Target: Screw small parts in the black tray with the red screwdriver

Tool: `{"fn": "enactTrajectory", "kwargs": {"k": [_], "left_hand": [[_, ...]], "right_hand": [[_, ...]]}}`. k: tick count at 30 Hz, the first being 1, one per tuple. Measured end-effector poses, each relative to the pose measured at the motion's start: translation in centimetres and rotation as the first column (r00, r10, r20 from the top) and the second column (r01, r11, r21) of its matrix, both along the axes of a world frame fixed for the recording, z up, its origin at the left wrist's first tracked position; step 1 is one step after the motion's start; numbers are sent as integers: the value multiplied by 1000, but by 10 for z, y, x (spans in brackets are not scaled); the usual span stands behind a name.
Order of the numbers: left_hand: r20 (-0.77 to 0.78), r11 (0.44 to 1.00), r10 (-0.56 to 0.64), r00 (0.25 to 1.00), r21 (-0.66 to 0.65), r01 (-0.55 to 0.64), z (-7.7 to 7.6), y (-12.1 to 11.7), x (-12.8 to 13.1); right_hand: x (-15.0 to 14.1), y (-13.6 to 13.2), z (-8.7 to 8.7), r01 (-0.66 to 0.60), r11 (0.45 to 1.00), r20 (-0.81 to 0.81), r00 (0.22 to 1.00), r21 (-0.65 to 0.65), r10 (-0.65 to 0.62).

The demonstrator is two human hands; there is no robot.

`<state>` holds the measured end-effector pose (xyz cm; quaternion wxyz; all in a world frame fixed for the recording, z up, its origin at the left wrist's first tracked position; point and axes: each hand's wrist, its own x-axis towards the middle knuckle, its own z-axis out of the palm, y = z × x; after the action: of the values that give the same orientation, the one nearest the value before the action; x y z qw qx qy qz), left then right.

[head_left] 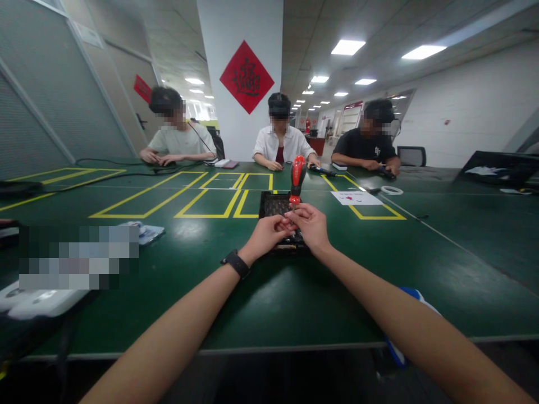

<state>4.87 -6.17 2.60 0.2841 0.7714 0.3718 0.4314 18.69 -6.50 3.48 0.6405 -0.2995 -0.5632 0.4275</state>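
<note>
A screwdriver (298, 177) with a red and black handle stands nearly upright, handle up. My right hand (312, 225) pinches its thin shaft just below the handle. Close against it, my left hand (272, 234) has its thumb and fingertips pressed together near the shaft's lower end; whatever they hold is too small or hidden to name. Both hands are over a black open case (269, 203) on the table, with a dark textured inside. The screwdriver's tip and much of the case are covered by my fingers.
The green table (189, 303) carries yellow tape outlines (145, 216). A white paper (357, 198) and a tape roll (391, 191) lie right of the case. White items (46, 303) lie at the left, a blue-and-white object (415, 294) under my right forearm. Three people sit opposite.
</note>
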Motion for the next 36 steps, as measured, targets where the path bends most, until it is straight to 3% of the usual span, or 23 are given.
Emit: {"fn": "enactTrajectory", "kwargs": {"k": [4,14,18,27,33,36], "left_hand": [[-36,1000,19,999,5,-18,-2,1,1],[-95,996,-32,995,79,40,-4,3,-1],[-69,997,-59,996,53,63,-4,5,-1],[-14,998,33,999,46,-32,-10,7,1],[-83,995,94,992,44,-91,-9,6,0],[-81,997,66,995,33,-63,-6,3,1]], "right_hand": [[-2,-2,-2,40,999,-6,999,21,-40],[3,4,-4,-39,993,144,989,110,23],[4,6,-4,-44,993,130,991,106,30],[2,6,-7,-5,997,51,999,82,1],[-1,4,-5,15,998,24,1000,58,-17],[0,4,-6,2,997,29,1000,71,-4]]}}
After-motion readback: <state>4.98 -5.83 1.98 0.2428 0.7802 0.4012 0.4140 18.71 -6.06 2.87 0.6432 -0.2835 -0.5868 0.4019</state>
